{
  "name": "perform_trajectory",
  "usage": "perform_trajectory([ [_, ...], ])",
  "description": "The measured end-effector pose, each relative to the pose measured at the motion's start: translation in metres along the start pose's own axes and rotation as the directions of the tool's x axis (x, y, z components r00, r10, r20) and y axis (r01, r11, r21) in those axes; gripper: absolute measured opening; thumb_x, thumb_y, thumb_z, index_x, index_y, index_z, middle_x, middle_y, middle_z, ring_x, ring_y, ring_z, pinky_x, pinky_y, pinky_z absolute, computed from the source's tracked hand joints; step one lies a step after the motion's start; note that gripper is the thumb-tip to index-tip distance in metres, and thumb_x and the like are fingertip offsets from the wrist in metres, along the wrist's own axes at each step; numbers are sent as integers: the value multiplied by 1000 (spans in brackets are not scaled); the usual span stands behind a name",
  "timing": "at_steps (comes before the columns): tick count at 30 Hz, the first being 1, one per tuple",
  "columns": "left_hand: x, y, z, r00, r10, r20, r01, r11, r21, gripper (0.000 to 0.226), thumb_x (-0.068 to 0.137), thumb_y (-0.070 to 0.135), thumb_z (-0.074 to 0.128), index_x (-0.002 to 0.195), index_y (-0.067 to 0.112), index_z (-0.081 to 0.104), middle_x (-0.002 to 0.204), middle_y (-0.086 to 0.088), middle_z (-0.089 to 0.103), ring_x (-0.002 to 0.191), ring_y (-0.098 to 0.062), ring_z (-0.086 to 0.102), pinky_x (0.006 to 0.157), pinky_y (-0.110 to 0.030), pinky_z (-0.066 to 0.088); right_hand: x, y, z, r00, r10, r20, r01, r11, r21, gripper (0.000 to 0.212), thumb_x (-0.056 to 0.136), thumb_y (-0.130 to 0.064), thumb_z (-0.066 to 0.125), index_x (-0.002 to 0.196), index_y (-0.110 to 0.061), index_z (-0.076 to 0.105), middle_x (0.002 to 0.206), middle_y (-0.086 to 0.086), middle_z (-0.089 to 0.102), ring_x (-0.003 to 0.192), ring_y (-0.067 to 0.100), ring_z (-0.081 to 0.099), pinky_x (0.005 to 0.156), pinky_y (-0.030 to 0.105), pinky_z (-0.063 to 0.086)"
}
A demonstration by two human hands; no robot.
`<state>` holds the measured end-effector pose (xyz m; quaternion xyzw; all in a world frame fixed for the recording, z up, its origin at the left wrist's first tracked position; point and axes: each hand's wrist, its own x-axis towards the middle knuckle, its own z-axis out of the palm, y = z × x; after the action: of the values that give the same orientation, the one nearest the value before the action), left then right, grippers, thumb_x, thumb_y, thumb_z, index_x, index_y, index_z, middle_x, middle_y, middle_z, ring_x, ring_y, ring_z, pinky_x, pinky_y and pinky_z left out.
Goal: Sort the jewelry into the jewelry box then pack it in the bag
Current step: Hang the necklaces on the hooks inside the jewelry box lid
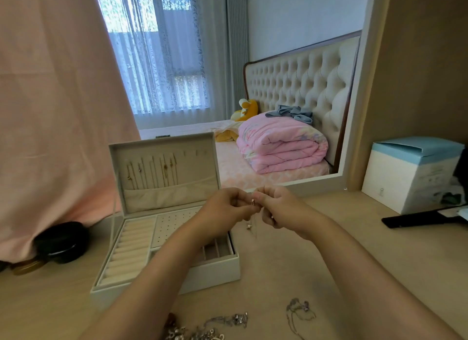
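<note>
The left hand [225,208] and right hand [278,209] meet above the worktop [342,258], fingers curled, both pinching a fine necklace [252,201] at its rose-gold clasp. Its hanging chain is barely visible. The open jewelry box [212,271] sits just left. The frame's bottom edge cuts off a silver jewelry pile [202,331].

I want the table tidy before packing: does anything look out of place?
Nothing looks damaged. A jumbled heap of silver jewelry lies loose at the table's near edge, one chain apart to its right, both outside the open box. The left hand and right hand pinch a thin necklace.
</note>
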<state>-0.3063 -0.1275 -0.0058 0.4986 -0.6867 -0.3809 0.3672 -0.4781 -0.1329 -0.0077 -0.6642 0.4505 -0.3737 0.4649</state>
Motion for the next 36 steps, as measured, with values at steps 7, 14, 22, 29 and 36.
perform_trajectory([
  [7,-14,13,-27,997,10,-71,-18,993,-117,10,88,16,75,95,8,73,73,3,70,68,-9,58,72,-25,51,-5,-30,17,996,-77,-40,76,997,-25,26,108,-22,43,87,-14,56,61,-11,59,47,8,44,43,18,32],
  [14,-27,32,-59,986,50,-159,-86,971,-221,10,91,13,71,96,5,73,74,-3,72,67,-11,60,70,-23,54,7,-57,38,993,-107,-56,110,993,50,22,106,-30,48,97,-17,63,79,-3,66,62,11,55,53,20,42],
  [22,-40,17,-101,931,1,-364,-108,955,-275,12,88,17,74,98,10,74,78,2,71,67,-10,60,68,-23,53,28,-74,67,983,-155,94,146,985,89,21,98,-31,62,109,-18,75,84,1,74,72,13,60,66,24,49],
  [29,-50,-2,-131,922,-4,-388,-78,978,-194,9,85,20,78,93,18,78,77,3,73,68,-6,64,70,-22,54,53,-72,95,975,-169,143,165,986,37,7,90,-21,75,90,-17,80,80,0,75,67,7,58,65,22,49],
  [36,-54,-11,-150,944,19,-329,-27,999,-21,5,87,22,77,91,20,78,82,0,75,67,-4,65,69,-18,58,69,-64,109,977,-136,163,133,991,29,14,96,-25,66,91,-21,77,90,1,77,75,10,61,75,28,50],
])
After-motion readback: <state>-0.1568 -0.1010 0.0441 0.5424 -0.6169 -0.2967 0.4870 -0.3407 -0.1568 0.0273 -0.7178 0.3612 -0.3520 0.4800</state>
